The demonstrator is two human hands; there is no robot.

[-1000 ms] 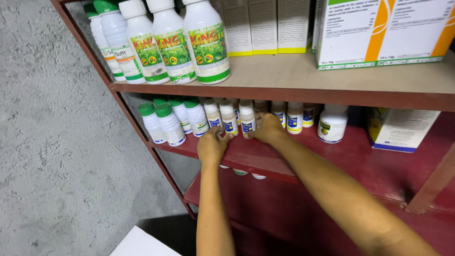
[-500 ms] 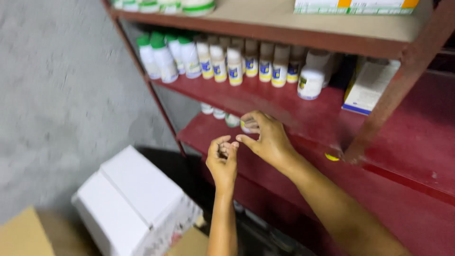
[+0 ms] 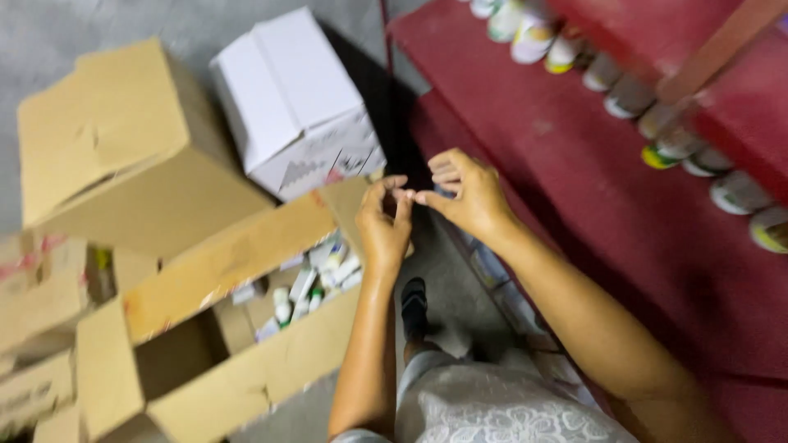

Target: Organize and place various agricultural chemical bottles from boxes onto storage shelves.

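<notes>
My left hand (image 3: 384, 226) and my right hand (image 3: 465, 192) meet at the fingertips above an open brown cardboard box (image 3: 205, 328). Neither hand holds anything that I can make out; the fingers are slightly spread and blurred. The box holds several small white bottles (image 3: 316, 275) lying on their sides. My hands hover just left of a low red shelf (image 3: 574, 164).
A closed white carton (image 3: 287, 98) stands behind the open box, and a larger brown carton (image 3: 107, 139) lies to its left. Small bottles (image 3: 632, 90) line the back of the red shelf. My foot in a dark sandal (image 3: 414, 308) is on the grey floor.
My view has swung down from the shelves to the floor and boxes. Both hands came away from the bottle row and dropped to above the open box.
</notes>
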